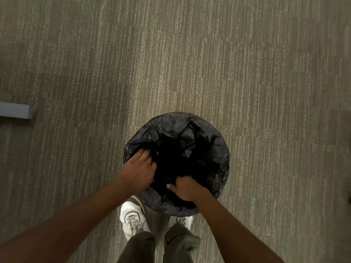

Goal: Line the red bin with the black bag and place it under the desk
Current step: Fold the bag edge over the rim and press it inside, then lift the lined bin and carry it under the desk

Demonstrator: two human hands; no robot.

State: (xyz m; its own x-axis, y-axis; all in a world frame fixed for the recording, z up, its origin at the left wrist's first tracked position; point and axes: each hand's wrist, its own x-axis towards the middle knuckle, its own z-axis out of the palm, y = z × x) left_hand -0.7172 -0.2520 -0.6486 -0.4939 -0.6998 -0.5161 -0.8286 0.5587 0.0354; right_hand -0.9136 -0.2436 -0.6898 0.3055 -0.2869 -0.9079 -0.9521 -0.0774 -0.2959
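A round bin stands on the carpet just in front of my feet, seen from straight above. The black bag [197,137] covers its whole rim and hangs crumpled into the dark inside, so no red of the bin shows. My left hand [139,169] rests on the left rim, fingers curled over the bag's edge. My right hand [187,188] is at the near rim, fingers closed on the bag and reaching inward.
Grey striped carpet [190,63] lies all around the bin. A grey bar or furniture foot [16,110] juts in from the left edge. My white shoes [133,215] stand right behind the bin, the right one mostly hidden by it.
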